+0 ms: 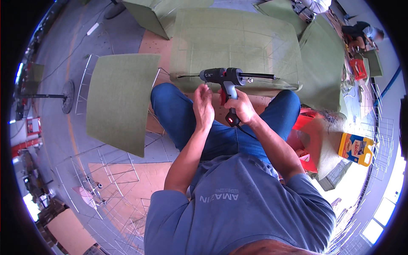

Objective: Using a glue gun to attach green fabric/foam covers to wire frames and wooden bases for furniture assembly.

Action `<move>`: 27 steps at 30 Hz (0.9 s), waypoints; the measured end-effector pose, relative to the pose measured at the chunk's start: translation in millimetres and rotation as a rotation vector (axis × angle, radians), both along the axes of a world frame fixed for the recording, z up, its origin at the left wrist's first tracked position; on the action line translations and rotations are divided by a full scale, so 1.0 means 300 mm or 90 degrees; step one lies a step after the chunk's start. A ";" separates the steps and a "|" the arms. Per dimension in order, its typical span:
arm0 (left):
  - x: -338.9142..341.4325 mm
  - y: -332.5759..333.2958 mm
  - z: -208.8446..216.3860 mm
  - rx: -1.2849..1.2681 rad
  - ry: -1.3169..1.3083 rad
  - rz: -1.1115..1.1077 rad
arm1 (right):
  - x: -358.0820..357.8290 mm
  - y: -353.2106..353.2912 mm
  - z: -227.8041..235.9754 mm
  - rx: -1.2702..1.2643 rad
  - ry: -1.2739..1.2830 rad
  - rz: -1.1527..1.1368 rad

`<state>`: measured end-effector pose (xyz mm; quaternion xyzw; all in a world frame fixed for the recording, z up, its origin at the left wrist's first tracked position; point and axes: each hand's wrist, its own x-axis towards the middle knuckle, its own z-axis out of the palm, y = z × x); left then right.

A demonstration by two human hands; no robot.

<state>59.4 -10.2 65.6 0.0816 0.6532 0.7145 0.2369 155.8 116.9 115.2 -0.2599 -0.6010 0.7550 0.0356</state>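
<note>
My right hand (240, 106) grips the blue-grey handle of a black glue gun (221, 75), its fingers near the red trigger. From the gun's back end a black glue stick (257, 75) sticks out to the right, and its long thin nozzle points left. A cord runs from the handle's base. Just below the gun's front is my left hand (204, 106), fingers drawn together; whatever they pinch, if anything, is too small to name. Beyond the gun lies a large green fabric-covered panel (233, 36) with wire lines showing through it.
On my left stands a green fabric panel on a wire frame (121, 100). Bare wire frames (117, 170) lie behind it, near cardboard (148, 172). To my right are a red plastic stool (304, 140) and a yellow-blue jug (356, 148). Other people work at the far right.
</note>
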 end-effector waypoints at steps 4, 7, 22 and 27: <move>0.039 0.035 0.008 0.033 -0.044 -0.015 | 0.050 0.021 0.012 -0.012 -0.001 -0.022; 0.060 0.054 0.004 0.019 -0.044 -0.049 | 0.090 0.041 0.006 0.004 -0.008 -0.038; 0.199 0.169 0.007 0.024 -0.034 -0.130 | 0.282 0.134 0.044 0.039 -0.038 -0.100; 0.240 0.209 0.012 0.021 -0.051 -0.171 | 0.341 0.157 0.039 0.023 -0.031 -0.139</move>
